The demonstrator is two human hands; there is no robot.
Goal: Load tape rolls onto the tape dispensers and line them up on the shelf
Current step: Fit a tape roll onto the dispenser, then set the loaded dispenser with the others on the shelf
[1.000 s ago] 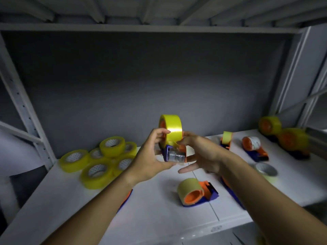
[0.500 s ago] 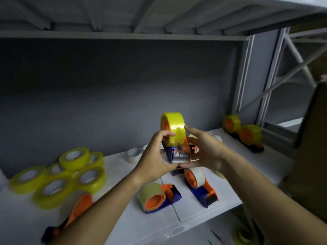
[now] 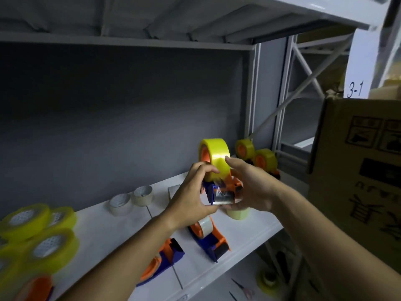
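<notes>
I hold a blue and orange tape dispenser point(image 3: 219, 190) in the air above the white shelf point(image 3: 108, 235), with a yellow tape roll point(image 3: 214, 155) mounted on it. My left hand point(image 3: 193, 192) grips the dispenser's left side near the metal cutter. My right hand point(image 3: 249, 185) holds its right side, one finger up against the roll. Two loaded dispensers point(image 3: 256, 157) stand at the shelf's far right. Another loaded dispenser point(image 3: 208, 237) lies under my hands, and a further one point(image 3: 162, 263) lies partly hidden by my left forearm.
Several loose yellow rolls point(image 3: 36, 231) are piled at the left. Two whitish rolls point(image 3: 130, 198) sit at the back and a pale roll point(image 3: 237, 212) under my right hand. A cardboard box point(image 3: 358, 192) stands close on the right. Scissors point(image 3: 243, 288) lie below the shelf.
My view has swung to the right, so the yellow rolls slid left and the cardboard box came in. Both hands keep hold of the loaded dispenser.
</notes>
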